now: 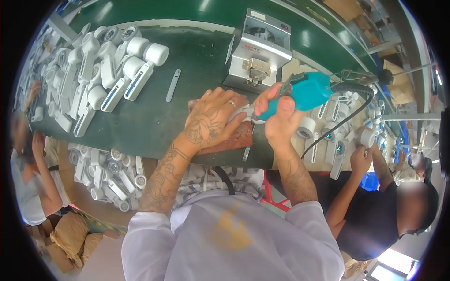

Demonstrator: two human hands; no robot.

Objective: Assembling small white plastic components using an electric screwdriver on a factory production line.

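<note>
The white part (242, 114) lies over the red pad (234, 143), mostly beneath the left hand (213, 112), its fingers bent across it, how firmly I cannot tell; the right hand (280, 112) is wrapped round the teal tool (309, 91), whose tip is hidden; should the part rock on the pad, the tip could slip and scratch it or jab the nearby fingers; the cable (352, 88), looping past the units (307, 125) at right, could snag and tug the tool.

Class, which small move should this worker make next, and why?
Probably steady the white part over the reddish pad with the left hand: the right hand grips the teal tool, its lower end right by that part, though contact is unclear.
</note>
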